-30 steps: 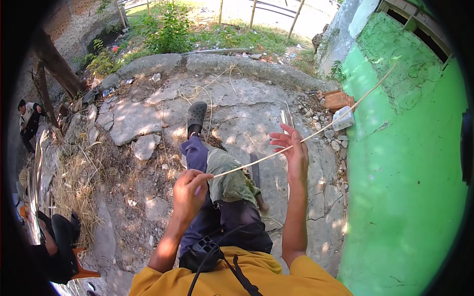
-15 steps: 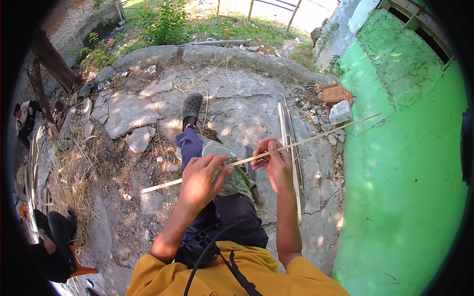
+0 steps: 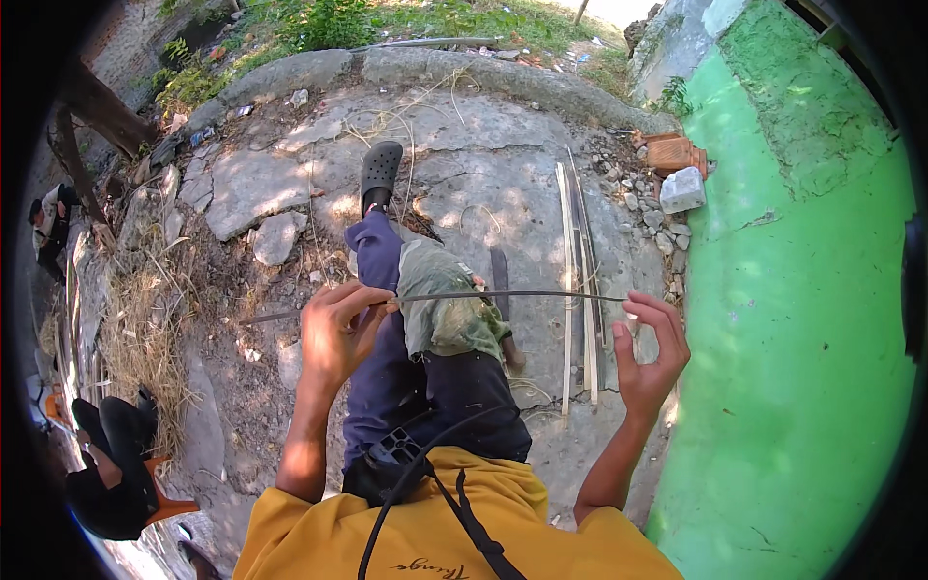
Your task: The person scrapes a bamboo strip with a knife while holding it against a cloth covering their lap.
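Observation:
A long, thin, dark strip (image 3: 541, 293) stretches level across my lap. Near its left part, my left hand (image 3: 333, 333) pinches it between thumb and fingers, and a short length sticks out past the hand. My right hand (image 3: 654, 362) is at the strip's right end, thumb and fingers apart, fingertips close to or touching the tip. Beneath the strip, a greenish cloth (image 3: 445, 309) covers part of my legs. Beside the cloth lies a dark, flat, blade-like piece (image 3: 500, 275). Several pale and dark strips (image 3: 568, 261) lie on the ground between cloth and right hand.
A green wall (image 3: 793, 367) rises at the right, with a white block (image 3: 682, 190), an orange-brown block (image 3: 675, 153) and rubble at its foot. Dry straw (image 3: 145, 358) is heaped at the left. Beyond it, a person in black (image 3: 116, 464) sits on an orange chair. A low concrete kerb (image 3: 503, 85) runs across the far side.
The slanted strip showed pale before; now a dark one lies level. My right hand has moved right and spread its fingers, while my left hand has shifted slightly left and up.

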`<state>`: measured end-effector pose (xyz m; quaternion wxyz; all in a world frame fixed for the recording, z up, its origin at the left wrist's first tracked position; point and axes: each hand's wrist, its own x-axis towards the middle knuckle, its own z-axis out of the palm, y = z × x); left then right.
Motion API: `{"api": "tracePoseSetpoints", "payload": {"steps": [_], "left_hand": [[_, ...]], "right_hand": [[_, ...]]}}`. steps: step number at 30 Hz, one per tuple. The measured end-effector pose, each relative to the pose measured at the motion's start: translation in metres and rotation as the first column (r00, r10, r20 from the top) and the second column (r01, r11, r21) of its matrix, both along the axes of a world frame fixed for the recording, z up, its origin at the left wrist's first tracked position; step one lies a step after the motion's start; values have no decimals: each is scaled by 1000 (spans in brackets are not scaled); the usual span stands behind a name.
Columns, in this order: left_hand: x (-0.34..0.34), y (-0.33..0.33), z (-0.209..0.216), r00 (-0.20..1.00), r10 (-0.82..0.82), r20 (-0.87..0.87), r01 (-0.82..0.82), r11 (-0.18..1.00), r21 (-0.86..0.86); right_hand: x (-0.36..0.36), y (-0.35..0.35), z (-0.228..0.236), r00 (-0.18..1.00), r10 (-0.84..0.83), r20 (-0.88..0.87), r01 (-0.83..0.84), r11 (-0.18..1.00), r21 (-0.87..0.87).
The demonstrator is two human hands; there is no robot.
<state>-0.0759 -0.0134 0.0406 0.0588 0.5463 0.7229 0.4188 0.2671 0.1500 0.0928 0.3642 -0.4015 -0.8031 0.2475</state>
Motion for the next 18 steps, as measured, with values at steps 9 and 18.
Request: {"api": "tracePoseSetpoints", "payload": {"steps": [9,18], "left_hand": [[-15,-21,6,988,37,149,-31,999,-43],[-14,-24,-7,962,195,191,-168,974,-150]], "right_hand": [[16,54,-64,954,159,252,-179,982,59],[-13,32,-67,980,-99,170,105,994,-29]]}}
